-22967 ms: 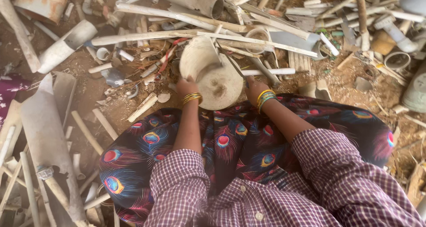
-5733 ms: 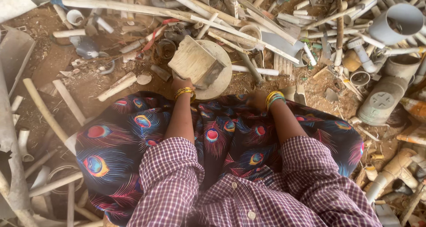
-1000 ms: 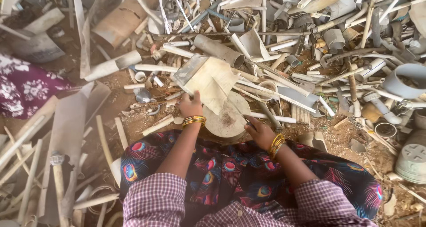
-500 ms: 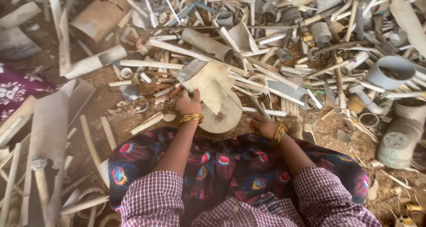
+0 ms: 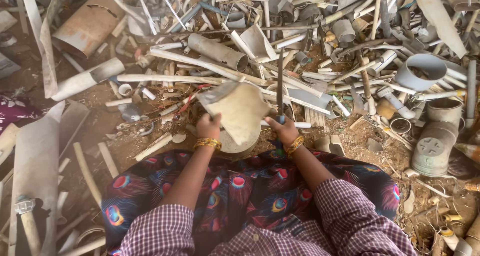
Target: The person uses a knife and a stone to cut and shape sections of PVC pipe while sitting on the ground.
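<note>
The left hand (image 5: 207,127) has its fingers wrapped round the edge of a flat, dusty beige plastic shard (image 5: 239,111), tilted over a round, pale wooden block (image 5: 235,145). The right hand (image 5: 283,129) is closed round a thin dark blade (image 5: 280,83), held upright just beside the shard amid broken grey pipes (image 5: 217,50).

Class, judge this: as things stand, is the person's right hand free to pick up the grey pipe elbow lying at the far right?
Probably not: the right hand grips a dark blade, and the grey pipe elbow lies well off to the side across scrap.
</note>
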